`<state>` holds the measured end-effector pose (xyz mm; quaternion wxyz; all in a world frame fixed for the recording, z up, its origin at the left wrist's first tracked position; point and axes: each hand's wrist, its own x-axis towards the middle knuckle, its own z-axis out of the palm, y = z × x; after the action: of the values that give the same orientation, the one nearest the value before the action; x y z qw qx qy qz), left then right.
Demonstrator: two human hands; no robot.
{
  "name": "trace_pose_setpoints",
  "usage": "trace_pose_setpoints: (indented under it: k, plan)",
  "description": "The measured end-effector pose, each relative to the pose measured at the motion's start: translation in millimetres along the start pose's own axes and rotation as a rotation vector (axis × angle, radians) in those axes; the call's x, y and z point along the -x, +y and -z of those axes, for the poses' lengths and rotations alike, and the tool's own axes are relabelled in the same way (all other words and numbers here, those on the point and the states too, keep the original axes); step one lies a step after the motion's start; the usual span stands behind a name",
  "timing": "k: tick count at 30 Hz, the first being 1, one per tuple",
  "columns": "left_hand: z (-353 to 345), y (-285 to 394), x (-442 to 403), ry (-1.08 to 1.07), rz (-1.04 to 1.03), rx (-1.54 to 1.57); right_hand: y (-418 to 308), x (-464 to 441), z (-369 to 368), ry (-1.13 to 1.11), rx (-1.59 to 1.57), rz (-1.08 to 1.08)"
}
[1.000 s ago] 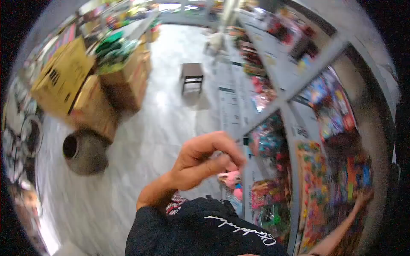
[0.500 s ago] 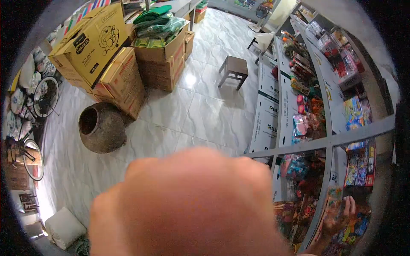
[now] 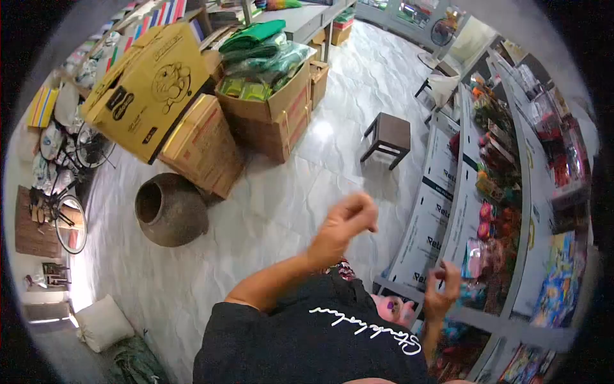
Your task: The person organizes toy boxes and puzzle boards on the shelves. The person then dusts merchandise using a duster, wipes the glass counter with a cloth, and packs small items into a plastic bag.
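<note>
The left hand (image 3: 348, 221) hovers over the tiled floor (image 3: 275, 224), fingers curled; whether they meet the thumb, I cannot tell. The right hand (image 3: 442, 289), thumb and fingers apart, is near the pink toy (image 3: 391, 309), beside the black shirt (image 3: 288, 339) with white script seemingly reading "Stockholm". Shelf panels (image 3: 419, 237) repeat "Reta…"; the yellow carton's (image 3: 150, 89) lettering is too blurred to read.
</note>
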<state>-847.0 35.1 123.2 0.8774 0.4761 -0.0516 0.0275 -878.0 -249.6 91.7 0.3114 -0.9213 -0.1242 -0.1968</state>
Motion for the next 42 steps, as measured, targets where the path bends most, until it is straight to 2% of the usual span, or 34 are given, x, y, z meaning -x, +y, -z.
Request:
trace_pose_setpoints:
  k: [3,4,6,7,9,10,11,13,15,17,21,23,25,26,27,28,31,32,33,35,36,38,42]
  plan:
    - [-8,-81,-58,-0.101,0.397,0.068,-5,-80,-35,0.013,-0.14,0.016]
    - [-12,-82,-76,-0.108,0.402,0.061,-10,-108,-49,0.041,-0.205,0.043]
    - [-20,-86,-106,-0.232,0.589,-0.036,-16,-156,-75,0.035,-0.319,0.146]
    - [-23,-92,-117,-0.224,0.593,-0.031,-17,-180,-88,0.025,-0.32,0.143]
    - [-22,-105,-141,-0.086,0.624,0.181,-13,-223,-116,-0.068,-0.257,0.302]
    - [-8,-104,-158,-0.161,0.681,0.2,-8,-244,-130,-0.074,-0.263,0.308]
    - [-1,-101,-174,-0.151,0.673,0.197,-3,-265,-144,-0.063,-0.223,0.267]
    - [16,-98,-205,-0.171,0.507,-0.127,6,-299,-176,-0.042,-0.197,0.231]
    - [40,-96,-242,-0.209,0.536,-0.116,20,-329,-209,-0.222,-0.432,0.055]
    - [68,-90,-284,-0.32,0.588,-0.163,30,-363,-242,-0.223,-0.446,0.063]
    - [120,-85,-371,-0.347,0.526,-0.156,44,-437,-304,-0.259,-0.482,0.051]
    - [143,-77,-418,-0.376,0.455,-0.184,47,-478,-324,-0.395,-0.647,-0.185]
    - [164,-70,-464,-0.4,0.399,-0.297,60,-517,-341,-0.333,-0.604,-0.147]
    - [176,-62,-486,-0.39,0.518,-0.248,67,-534,-349,-0.337,-0.527,-0.164]
    - [186,-54,-507,-0.393,0.521,-0.247,76,-546,-356,-0.345,-0.453,-0.191]
    - [196,-47,-527,-0.34,0.508,-0.286,90,-555,-365,-0.343,-0.465,-0.264]
    - [224,-40,-581,-0.241,0.499,-0.363,128,-578,-388,-0.297,-0.404,-0.257]
    - [233,-37,-598,-0.179,0.545,-0.337,130,-586,-389,-0.303,-0.422,-0.355]
    - [242,-37,-616,-0.117,0.587,-0.309,137,-596,-397,-0.301,-0.422,-0.357]
    - [262,-44,-652,-0.08,0.6,-0.293,157,-610,-407,-0.368,-0.422,-0.649]
    - [272,-47,-672,-0.044,0.608,-0.292,192,-607,-432,-0.236,-0.292,-0.431]
    - [286,-58,-714,0.062,0.591,-0.245,218,-629,-450,-0.193,-0.271,-0.444]
    - [318,-81,-806,0.127,0.598,-0.28,265,-703,-494,-0.11,-0.23,-0.528]
